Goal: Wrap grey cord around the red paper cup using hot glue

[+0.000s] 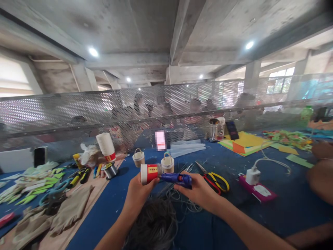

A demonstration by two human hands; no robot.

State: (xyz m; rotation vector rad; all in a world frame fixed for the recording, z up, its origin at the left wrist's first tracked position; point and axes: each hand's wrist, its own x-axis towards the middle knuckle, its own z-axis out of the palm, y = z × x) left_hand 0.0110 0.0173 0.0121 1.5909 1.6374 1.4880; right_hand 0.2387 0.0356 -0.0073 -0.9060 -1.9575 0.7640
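Observation:
My left hand (141, 189) is closed around a red and white paper cup (150, 174), which is tipped on its side. A blue glue gun (175, 178) is gripped in my right hand (199, 189), its nozzle pointing left and close to the cup's right end. Whether the nozzle touches the cup, I cannot tell. Just behind the cup stand two small pale buckets with looped handles, one bucket (138, 158) to the left and another bucket (168, 164) to the right. Below my hands lies a tangled bundle of grey cord (156, 222).
Red-handled and yellow-handled scissors (217, 182) lie right of my right hand. A magenta power strip (257, 189) with a white charger sits farther right, near another person's arm (321, 173). Stacked paper cups (106, 144), a wire spool (110, 170) and gloves (71, 210) are on the left.

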